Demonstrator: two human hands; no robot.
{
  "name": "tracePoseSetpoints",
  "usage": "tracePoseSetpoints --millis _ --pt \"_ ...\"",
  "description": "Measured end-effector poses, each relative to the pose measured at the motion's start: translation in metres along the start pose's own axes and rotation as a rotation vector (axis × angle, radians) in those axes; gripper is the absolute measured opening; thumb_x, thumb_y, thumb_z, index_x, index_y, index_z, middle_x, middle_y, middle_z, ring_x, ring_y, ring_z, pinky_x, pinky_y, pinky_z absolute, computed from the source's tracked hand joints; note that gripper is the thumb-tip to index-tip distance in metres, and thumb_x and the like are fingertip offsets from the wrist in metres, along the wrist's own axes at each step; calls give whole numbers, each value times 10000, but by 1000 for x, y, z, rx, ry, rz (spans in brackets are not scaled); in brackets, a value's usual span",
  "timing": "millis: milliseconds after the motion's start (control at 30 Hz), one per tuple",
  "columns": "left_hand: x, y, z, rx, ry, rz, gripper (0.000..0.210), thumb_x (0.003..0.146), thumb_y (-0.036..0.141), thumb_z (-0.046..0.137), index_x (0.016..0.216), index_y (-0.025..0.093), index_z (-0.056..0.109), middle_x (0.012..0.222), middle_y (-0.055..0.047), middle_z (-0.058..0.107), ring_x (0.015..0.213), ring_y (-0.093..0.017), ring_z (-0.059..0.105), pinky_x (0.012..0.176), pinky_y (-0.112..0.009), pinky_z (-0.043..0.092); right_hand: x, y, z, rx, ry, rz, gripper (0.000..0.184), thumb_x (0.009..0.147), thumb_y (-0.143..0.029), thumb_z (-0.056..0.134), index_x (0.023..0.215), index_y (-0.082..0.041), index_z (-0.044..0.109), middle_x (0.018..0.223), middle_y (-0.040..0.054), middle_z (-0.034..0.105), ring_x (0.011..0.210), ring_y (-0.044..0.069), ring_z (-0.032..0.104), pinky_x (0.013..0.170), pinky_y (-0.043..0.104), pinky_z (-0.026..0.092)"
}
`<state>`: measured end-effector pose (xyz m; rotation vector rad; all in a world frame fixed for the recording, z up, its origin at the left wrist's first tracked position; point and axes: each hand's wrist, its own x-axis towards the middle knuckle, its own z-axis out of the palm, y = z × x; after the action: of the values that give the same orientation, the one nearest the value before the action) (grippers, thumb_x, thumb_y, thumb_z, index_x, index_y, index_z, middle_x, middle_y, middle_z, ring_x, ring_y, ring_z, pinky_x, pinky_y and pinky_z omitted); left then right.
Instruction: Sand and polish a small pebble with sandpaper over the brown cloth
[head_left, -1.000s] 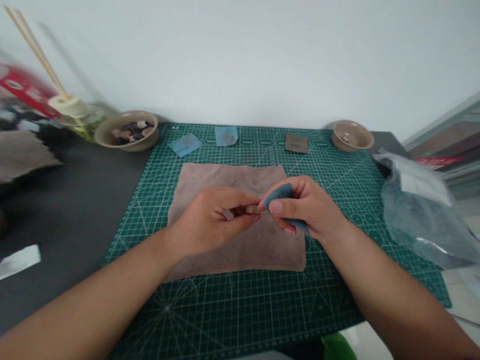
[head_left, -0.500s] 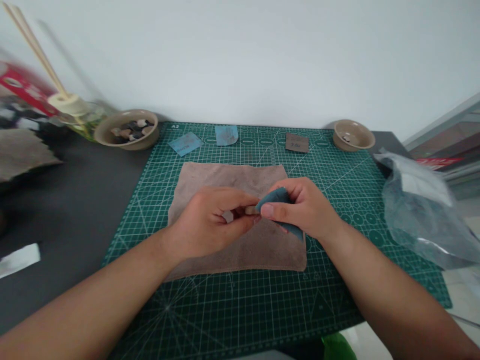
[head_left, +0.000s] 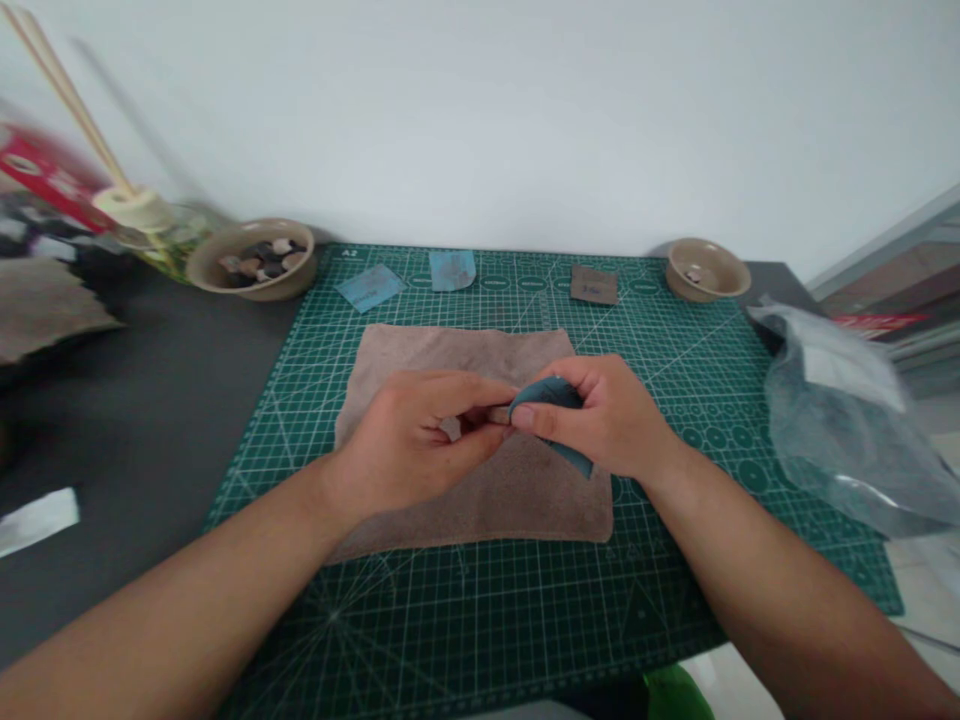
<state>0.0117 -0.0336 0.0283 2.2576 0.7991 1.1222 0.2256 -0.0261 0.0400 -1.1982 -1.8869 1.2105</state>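
Now, left hand (head_left: 416, 440): we pinch a small piece (head_left: 498, 414) above the brown cloth (head_left: 495, 510).
Right hand (head_left: 619, 415): we clasp a bent blue sheet (head_left: 551, 392) at the piece's right end.
Green mat (head_left: 450, 630): under our cloth.

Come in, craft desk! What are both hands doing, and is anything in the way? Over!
Left hand pinching small piece. Right hand holding bent blue sheet against it. Brown cloth underneath; nothing seen blocking.
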Motion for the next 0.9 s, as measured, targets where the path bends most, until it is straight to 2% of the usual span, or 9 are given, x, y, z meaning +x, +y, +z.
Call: tracePoseSetpoints --millis 233,333,533,700,900 --pt "-2 -2 0 61 18 10 143 864 122 658 952 229 696 685 28 682 527 -82 590 454 -193 431 -2 -1 -3 43 123 -23 306 778 -418 788 657 -163 670 534 -32 562 506 91 468 462 219 306" --pt "-3 -2 2 119 -4 28 115 868 120 650 930 208 690 683 26 681 552 -82 601 494 -192 432 -3 -1 -4 80 104 -40 301 765 -406 804 653 -165 661 536 -37 555 505 88 457 456 216 302" --pt "-5 -2 1 162 -53 34 94 863 126 656 918 194 690 683 22 675 585 -91 619 545 -194 436 -3 -1 -1 10 27 -37 316 771 -407 799 645 -162 644 529 -47 529 501 78 432 456 210 293" --pt "-4 0 0 179 -67 9 119 838 98 666 913 182 704 685 32 681 591 -80 625 557 -177 445 -3 0 1 -79 -2 -61 302 788 -400 780 657 -154 662 543 -40 568 524 81 479 474 205 308" --pt "-4 1 0 143 -3 0 124 825 101 694 908 193 690 672 45 661 563 -75 608 533 -190 461 0 0 -1 -60 0 -50 298 793 -410 770 674 -152 684 546 -45 567 522 78 474 470 205 306"
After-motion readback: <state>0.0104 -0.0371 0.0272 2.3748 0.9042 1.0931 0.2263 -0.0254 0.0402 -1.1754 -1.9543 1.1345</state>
